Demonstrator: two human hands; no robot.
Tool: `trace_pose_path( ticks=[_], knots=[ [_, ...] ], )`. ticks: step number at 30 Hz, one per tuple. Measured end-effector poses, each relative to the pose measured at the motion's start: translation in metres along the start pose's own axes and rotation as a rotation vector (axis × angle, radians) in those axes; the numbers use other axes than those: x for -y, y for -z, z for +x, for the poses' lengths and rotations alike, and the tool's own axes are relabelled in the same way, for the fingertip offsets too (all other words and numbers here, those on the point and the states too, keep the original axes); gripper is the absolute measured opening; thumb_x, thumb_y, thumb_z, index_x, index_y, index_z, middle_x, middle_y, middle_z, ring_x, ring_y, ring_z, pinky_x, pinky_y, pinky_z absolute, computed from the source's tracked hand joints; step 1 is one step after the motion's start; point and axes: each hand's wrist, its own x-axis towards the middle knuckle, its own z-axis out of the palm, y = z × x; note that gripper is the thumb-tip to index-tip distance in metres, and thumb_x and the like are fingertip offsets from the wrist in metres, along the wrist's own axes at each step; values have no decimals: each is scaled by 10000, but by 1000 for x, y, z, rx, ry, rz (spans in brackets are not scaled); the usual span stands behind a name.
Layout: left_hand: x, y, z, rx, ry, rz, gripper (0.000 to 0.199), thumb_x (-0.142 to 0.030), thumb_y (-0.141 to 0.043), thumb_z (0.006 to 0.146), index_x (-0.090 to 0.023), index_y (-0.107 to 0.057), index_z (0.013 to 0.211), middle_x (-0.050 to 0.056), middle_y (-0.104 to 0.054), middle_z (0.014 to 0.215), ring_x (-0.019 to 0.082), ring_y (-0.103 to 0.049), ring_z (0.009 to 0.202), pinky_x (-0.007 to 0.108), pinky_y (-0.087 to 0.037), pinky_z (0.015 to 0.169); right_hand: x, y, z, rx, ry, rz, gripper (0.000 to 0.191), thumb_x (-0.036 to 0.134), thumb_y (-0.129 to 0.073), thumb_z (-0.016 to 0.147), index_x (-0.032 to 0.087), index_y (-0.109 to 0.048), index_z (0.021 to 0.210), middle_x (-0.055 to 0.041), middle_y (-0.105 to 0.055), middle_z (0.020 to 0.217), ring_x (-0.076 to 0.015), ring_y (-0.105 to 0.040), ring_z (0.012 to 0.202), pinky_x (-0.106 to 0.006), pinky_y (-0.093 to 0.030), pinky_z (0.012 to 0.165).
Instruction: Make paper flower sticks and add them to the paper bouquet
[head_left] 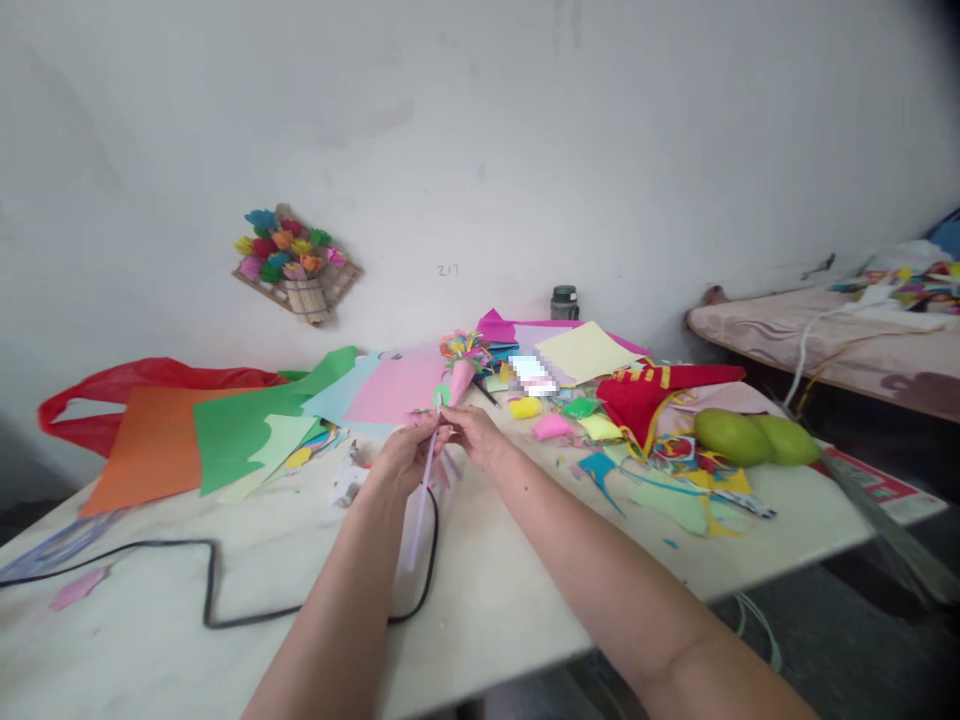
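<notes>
Over the middle of the table, my left hand point(411, 452) and my right hand point(474, 436) meet with fingers pinched together. Between them is a thin pale-purple stick point(421, 510), which slants down toward me from my left fingers. A small green piece point(442, 395), seemingly paper, shows just above the fingertips; how it joins the stick is hidden. Right behind my hands lies a pink paper cone point(461, 378) with a multicoloured fringed paper top point(463, 346). What my right fingertips grip exactly is partly covered.
Orange point(154, 440) and green paper sheets point(240, 430) lie left. A black cable point(214, 590) snakes across the table point(480, 620). Right are small coloured packets point(553, 427), paper scraps, a red cloth point(637, 400) and two green fruits point(731, 436). A dark flask point(564, 302) stands by the wall.
</notes>
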Motion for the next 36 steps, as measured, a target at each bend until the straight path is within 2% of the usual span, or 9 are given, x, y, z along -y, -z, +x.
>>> trace_pose_path(
  ticks=[4, 8, 16, 21, 27, 31, 36],
  knots=[
    [0, 1, -1, 35, 25, 64, 112, -62, -488, 761, -82, -594, 733, 31, -595, 505, 82, -549, 397, 133, -449, 378, 0, 0, 1, -46, 7, 0, 266, 342, -659, 575, 111, -634, 704, -13, -595, 563, -109, -523, 495, -246, -389, 496],
    [-1, 3, -4, 37, 36, 114, 100, -59, -501, 746, -79, -599, 744, 56, -617, 519, 96, -571, 418, 140, -452, 390, -1, -2, 0, -79, 0, 10, 259, 332, -675, 552, 116, -625, 686, -4, -587, 559, -95, -501, 486, -236, -370, 479],
    [3, 10, -2, 44, -12, 132, 117, -62, -501, 741, -68, -617, 724, 70, -630, 531, 101, -572, 413, 158, -469, 408, -3, -4, -3, -79, -24, 23, 242, 329, -687, 533, 129, -608, 644, -4, -589, 574, -97, -508, 510, -242, -381, 494],
    [2, 8, -4, 32, -8, 137, 120, -53, -491, 749, -67, -606, 717, 68, -630, 530, 97, -574, 418, 152, -471, 415, -3, -4, -3, -76, -22, 32, 204, 291, -673, 542, 123, -613, 641, -1, -579, 538, -96, -490, 476, -242, -371, 477],
    [-2, 6, -8, 30, 105, 92, 85, -116, -523, 761, -77, -598, 749, 62, -629, 563, 101, -581, 441, 163, -485, 435, -4, 0, -1, 4, 1, 54, 175, 281, -644, 575, 117, -624, 632, 7, -557, 519, -82, -462, 451, -226, -340, 459],
    [-4, 5, -9, 33, 165, 56, 56, -108, -544, 748, -83, -594, 740, 50, -616, 554, 89, -570, 431, 154, -475, 424, -2, 0, -3, 77, -3, 58, 175, 305, -612, 622, 131, -629, 641, 14, -544, 514, -85, -461, 476, -232, -358, 501],
    [-4, 4, -10, 49, 93, 46, 54, -92, -555, 737, -93, -596, 704, 25, -583, 499, 66, -539, 401, 128, -449, 409, 0, -1, -6, 130, 13, 74, 179, 291, -588, 641, 139, -656, 706, -10, -610, 629, -89, -479, 517, -242, -379, 541]
  ],
)
